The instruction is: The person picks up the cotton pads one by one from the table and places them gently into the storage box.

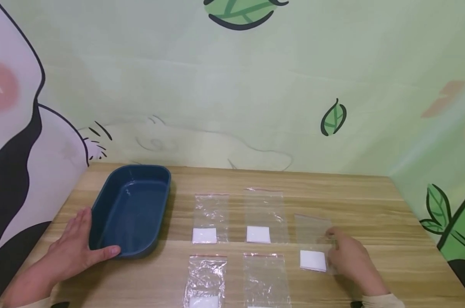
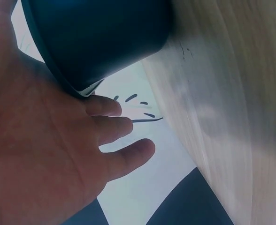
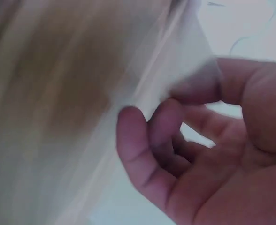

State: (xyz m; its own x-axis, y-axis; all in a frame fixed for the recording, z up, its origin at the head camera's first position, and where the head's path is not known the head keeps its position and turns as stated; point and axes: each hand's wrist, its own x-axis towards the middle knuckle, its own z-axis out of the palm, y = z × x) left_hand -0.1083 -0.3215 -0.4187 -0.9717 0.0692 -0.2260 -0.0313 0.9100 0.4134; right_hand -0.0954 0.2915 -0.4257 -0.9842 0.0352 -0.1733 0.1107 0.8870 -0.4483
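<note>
My left hand rests against the near left corner of a dark blue plastic tray. Its thumb lies at the near rim, with straight fingers along the left side. In the left wrist view, several fingers stretch out beside the tray wall. My right hand pinches the right edge of a clear zip bag between thumb and fingertips. A white rectangular piece lies in that bag's lower part. The right wrist view is blurred; the pinching fingers show, the bag hardly.
Left of the held bag, several clear zip bags lie in two rows, including a back left bag, a back middle bag, a front left bag and a front middle bag. A printed wall sheet stands behind the wooden table.
</note>
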